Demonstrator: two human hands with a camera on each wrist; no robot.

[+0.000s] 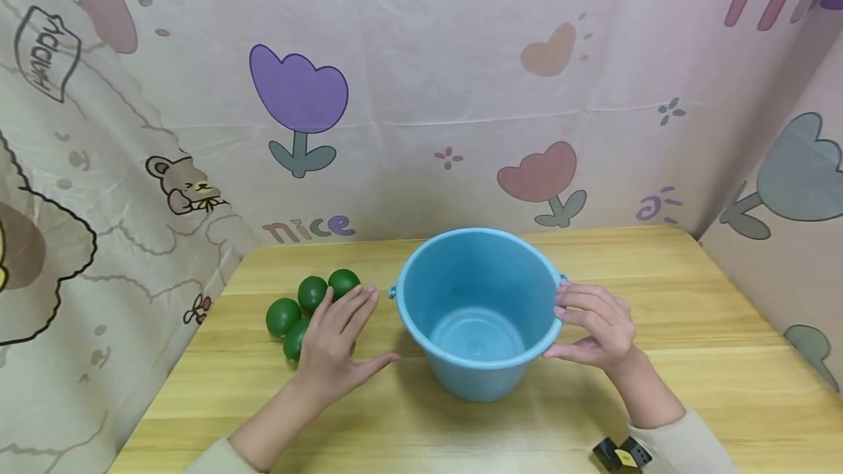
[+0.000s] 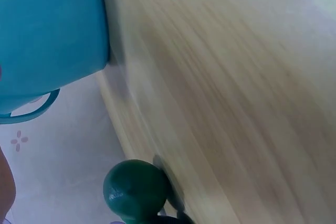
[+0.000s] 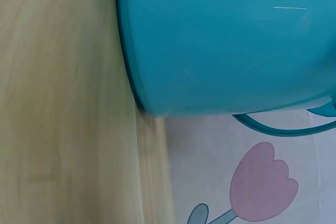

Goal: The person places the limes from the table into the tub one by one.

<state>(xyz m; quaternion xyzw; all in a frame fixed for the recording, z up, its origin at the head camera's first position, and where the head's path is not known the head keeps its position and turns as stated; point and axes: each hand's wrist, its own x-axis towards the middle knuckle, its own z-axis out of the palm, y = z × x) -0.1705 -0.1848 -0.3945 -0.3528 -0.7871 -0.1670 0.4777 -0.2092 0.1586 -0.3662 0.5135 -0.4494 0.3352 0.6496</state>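
A light blue plastic bucket [image 1: 477, 379] stands upright on the wooden table, its open top facing me and nothing visible inside. At its right side, my right hand [image 1: 596, 324] touches the outside of the rim, fingers apart from the thumb and fairly straight. My left hand [image 1: 336, 350] is left of the bucket, apart from it, with fingers extended and thumb spread. Several smooth green balls [image 1: 283, 317], lime-like, lie together beside and partly behind that hand. In the left wrist view one green ball [image 2: 135, 190] shows below the bucket [image 2: 50, 35]. The bucket wall [image 3: 220, 45] fills much of the right wrist view.
The light wooden table [image 1: 698, 357] meets a printed cloth backdrop [image 1: 421, 93] at the back and left. A small black and yellow device [image 1: 619, 456] is by the right sleeve. The bucket's handle [image 3: 286, 131] hangs on its far side.
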